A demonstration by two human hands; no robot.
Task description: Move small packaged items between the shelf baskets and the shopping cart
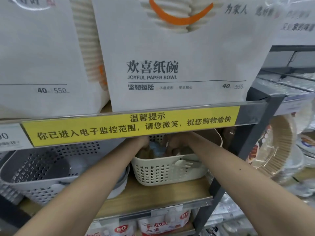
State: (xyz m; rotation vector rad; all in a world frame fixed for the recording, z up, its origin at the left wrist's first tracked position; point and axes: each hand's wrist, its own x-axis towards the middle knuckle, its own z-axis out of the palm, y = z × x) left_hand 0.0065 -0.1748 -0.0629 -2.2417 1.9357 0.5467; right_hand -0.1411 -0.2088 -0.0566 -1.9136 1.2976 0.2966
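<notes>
Left hand: the left hand [142,142] reached into the cream basket [167,169]; the yellow notice strip [133,126] just above hid most of it, so whether it was wide, narrow or holding something could not be told.
Right hand: the right hand [177,143] was in the same basket, fingers bent down among the contents; a grip could not be confirmed.
Items: small packaged items [156,149] — brownish and bluish wrappers — lay between and under both hands, blurred.
Cart: not in view.
Risk, snag: lifting either hand straight up would likely have knocked the knuckles on the shelf edge overhead, shaking a packet loose.
Risk, spill: a white spoon [181,163] hung at the basket rim beside the right wrist; the forearm drawing back could have swept it off.
Risk, drag: pulling with both hands might have slid the light basket forward off the shelf [153,196].
Neighbour: the grey basket [42,169] sat just outside the left forearm — an elbow could have nudged it.
</notes>
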